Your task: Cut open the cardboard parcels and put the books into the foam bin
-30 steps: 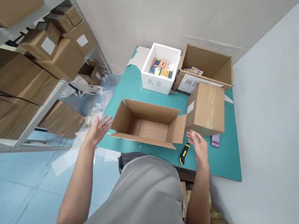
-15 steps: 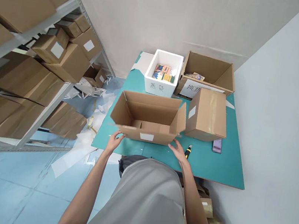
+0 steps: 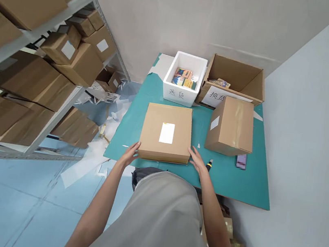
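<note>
A cardboard box (image 3: 154, 126) lies on the green-topped table right in front of me, its side with a white label facing up. Its opening is out of sight. My left hand (image 3: 130, 153) grips the near left corner, with the fingers against the side. At the near right corner my right hand (image 3: 196, 160) holds the same box, thumb and fingers bent around the edge. Just right of that hand a black and yellow utility knife (image 3: 209, 164) rests on the tabletop, partly hidden by my wrist.
Behind stand a white foam box (image 3: 177, 96) with small packs inside and an open carton (image 3: 236, 74) with a paper sign. A taped carton (image 3: 238, 126) stands at the right, near a phone-like purple item (image 3: 241, 161). Shelves (image 3: 50, 123) of cartons line the left.
The box was upright with its open top showing; it has been tipped over, so the labelled side faces up. Both hands have stayed at its near corners.
</note>
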Tool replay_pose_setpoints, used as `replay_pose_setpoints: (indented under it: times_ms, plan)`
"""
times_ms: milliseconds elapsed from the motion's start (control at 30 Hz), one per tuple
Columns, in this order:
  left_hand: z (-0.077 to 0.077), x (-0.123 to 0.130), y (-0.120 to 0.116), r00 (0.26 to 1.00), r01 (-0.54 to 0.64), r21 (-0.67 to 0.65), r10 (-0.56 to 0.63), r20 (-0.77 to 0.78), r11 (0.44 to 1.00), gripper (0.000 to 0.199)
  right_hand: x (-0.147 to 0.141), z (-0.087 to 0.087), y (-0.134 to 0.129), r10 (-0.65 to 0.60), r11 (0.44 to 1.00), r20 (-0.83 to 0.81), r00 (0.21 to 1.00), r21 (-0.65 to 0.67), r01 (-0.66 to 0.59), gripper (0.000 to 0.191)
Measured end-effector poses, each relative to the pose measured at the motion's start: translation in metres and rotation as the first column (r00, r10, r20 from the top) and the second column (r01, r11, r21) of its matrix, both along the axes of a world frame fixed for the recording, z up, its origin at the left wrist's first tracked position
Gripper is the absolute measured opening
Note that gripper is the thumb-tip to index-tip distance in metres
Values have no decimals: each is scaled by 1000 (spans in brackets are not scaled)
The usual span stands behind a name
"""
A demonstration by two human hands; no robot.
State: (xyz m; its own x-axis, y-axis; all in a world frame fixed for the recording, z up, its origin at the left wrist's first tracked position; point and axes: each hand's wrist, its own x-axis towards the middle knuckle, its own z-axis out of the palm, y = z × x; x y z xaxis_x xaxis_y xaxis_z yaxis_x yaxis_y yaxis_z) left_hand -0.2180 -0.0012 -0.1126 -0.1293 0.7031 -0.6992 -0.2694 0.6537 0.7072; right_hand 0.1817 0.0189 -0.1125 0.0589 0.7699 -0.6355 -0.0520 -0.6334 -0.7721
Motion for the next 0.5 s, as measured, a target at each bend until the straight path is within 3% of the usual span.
replay_pose_setpoints:
  times_ms: [133,333,500]
  plan:
    - [-14,5,-23,999,-2,-119,7,39,993,72,0,-8,-29,-79,994,-75,994,-77,73,55]
    - [-8,-3,-13,979,117,-188,-82,185,975,66,1,-5,-35,-157,976,-208,965,-185,118,33]
    - [-4,7,-16,935,115,-181,-44,352,977,69,-13,-5,-32,-318,939,-498,807,-281,197,24]
